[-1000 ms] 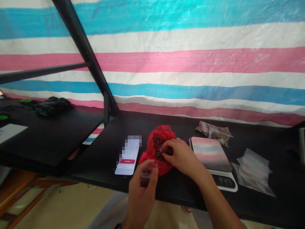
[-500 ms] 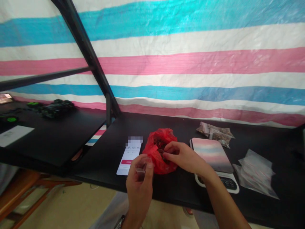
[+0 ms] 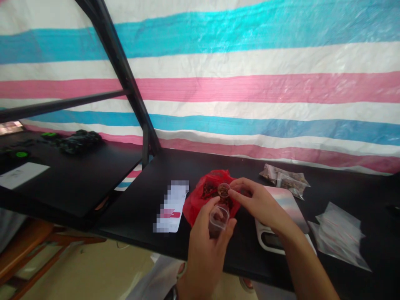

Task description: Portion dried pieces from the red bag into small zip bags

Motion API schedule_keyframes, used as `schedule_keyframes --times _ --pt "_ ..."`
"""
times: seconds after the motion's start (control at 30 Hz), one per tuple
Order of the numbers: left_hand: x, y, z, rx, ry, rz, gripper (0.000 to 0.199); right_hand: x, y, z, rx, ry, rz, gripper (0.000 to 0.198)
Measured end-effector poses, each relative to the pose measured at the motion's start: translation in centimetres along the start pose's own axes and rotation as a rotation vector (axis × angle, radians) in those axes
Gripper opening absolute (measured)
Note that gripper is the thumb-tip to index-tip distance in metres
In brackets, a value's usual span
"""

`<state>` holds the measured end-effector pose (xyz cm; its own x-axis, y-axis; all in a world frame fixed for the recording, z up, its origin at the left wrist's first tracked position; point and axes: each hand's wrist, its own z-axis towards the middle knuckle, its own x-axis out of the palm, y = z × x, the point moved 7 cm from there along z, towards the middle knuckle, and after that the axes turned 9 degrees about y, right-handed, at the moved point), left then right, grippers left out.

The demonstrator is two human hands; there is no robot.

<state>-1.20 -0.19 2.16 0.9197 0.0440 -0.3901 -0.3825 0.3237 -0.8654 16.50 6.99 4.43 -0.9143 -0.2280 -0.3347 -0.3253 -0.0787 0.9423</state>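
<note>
An open red plastic bag (image 3: 194, 207) with brown, crumbly dried bits inside sits on the black table. At its front edge, my left hand (image 3: 202, 246) holds a small clear plastic cup (image 3: 220, 217) between thumb and fingers, its opening facing up and away. My right hand (image 3: 258, 203) pinches the rim of a small clear round dish (image 3: 223, 190) over the bag's mouth. Brown bits show in or through that dish; I cannot tell which. The two clear pieces are close together but appear apart.
A white kitchen scale (image 3: 286, 202) stands partly under my right forearm. Behind it lie small filled zip bags (image 3: 292, 183); to its right is a stack of flat clear zip bags (image 3: 339, 229). A phone (image 3: 179, 204) lies left. A black metal frame (image 3: 137, 102) rises behind.
My right hand has come up from inside the bag with the round dish in view. My left hand has moved right with the clear cup, to the bag's front.
</note>
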Motion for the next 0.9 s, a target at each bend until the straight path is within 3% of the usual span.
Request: schedule_keyframes --times 0.07,0.17,0.3,0.5,0.9 --pt "0.3 1.5 1.1 -0.145 -0.047 -0.048 0.046 -0.5 0.7 -0.2 -0.043 -0.072 -0.043 0.026" --pt "0.2 2.6 1.9 -0.216 -0.084 -0.100 0.046 -0.8 2.5 -0.9 -0.107 -0.142 -0.151 0.020" --pt "0.0 2.7 1.8 -0.224 -0.060 -0.178 0.043 0.5 4.8 -1.8 -0.167 -0.083 -0.275 0.014" --pt "0.1 2.8 2.0 -0.243 -0.065 -0.288 0.044 2.5 6.5 -2.2 -0.275 0.023 -0.422 0.029" --pt "0.0 2.6 2.4 -0.205 -0.097 -0.306 0.045 2.5 7.3 -2.6 -0.385 0.010 -0.443 0.027"
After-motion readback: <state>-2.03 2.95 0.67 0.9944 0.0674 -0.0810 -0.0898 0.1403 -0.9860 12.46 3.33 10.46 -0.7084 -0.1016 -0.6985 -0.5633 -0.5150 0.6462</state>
